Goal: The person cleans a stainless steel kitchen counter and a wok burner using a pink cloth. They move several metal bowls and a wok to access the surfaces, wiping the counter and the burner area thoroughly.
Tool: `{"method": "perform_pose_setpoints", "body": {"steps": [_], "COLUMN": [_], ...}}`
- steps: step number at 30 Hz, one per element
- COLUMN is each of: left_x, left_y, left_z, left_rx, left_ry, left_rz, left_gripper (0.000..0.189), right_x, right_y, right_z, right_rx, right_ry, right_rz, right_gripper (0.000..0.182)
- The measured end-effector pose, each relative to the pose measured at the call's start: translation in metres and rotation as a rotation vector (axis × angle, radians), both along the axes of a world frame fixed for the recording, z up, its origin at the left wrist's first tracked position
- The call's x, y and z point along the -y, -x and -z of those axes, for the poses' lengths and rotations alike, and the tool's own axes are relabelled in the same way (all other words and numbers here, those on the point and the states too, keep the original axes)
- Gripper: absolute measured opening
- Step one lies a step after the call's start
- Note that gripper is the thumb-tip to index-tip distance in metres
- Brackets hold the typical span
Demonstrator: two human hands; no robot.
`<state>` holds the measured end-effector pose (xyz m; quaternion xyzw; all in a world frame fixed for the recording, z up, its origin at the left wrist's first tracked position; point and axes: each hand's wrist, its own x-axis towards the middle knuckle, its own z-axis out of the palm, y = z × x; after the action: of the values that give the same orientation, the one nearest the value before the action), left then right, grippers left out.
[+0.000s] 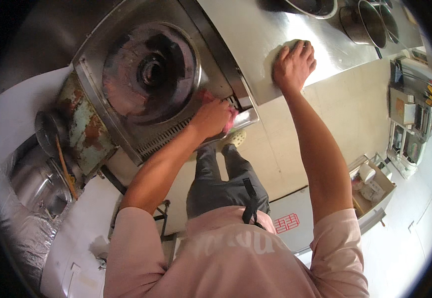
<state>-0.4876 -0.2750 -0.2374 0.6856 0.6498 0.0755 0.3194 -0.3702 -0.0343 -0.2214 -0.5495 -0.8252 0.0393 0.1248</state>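
My left hand grips a pink cloth, parts of which stick out on both sides of the fist. It is over the front right corner of a steel wok stove, beside the slotted drain grate. To the left of that hand lies the round burner well, dark and stained, with the burner at its centre. My right hand leans on the stainless steel counter, palm down with nothing in it.
Metal pots stand at the counter's far right. A rusty panel flanks the stove on the left, near a wok or pan and a steel pot. An open box of goods and a shelf rack are at right.
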Motion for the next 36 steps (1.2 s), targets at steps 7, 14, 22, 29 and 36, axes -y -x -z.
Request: {"method": "perform_pose_setpoints", "body": {"steps": [7, 14, 22, 29, 36], "left_x": [-0.025, -0.075, -0.15, -0.155, -0.162], "left_y": [0.078, 0.193, 0.311, 0.356, 0.387], "left_z": [-0.066, -0.079, -0.045, 0.038, 0.025], "left_rx": [0.214, 0.216, -0.207, -0.253, -0.155], "left_ry": [-0.418, -0.688, -0.391, -0.233, -0.194], "left_rz": [-0.468, -0.755, -0.721, -0.409, -0.411], "left_gripper": [0.033, 0.03, 0.033, 0.04, 0.027], "right_x": [-0.001, 0.003, 0.0, -0.001, -0.004], "right_y": [0.007, 0.012, 0.013, 0.015, -0.002], "right_z": [-0.005, -0.015, -0.007, -0.002, 0.013], "right_rx": [0.082, 0.127, 0.128, 0.117, 0.084], "right_ry": [0.07, 0.143, 0.012, 0.052, 0.01], "right_rz": [0.045, 0.082, 0.019, 0.048, -0.003], "right_gripper": [0.057, 0.058, 0.055, 0.058, 0.061]}}
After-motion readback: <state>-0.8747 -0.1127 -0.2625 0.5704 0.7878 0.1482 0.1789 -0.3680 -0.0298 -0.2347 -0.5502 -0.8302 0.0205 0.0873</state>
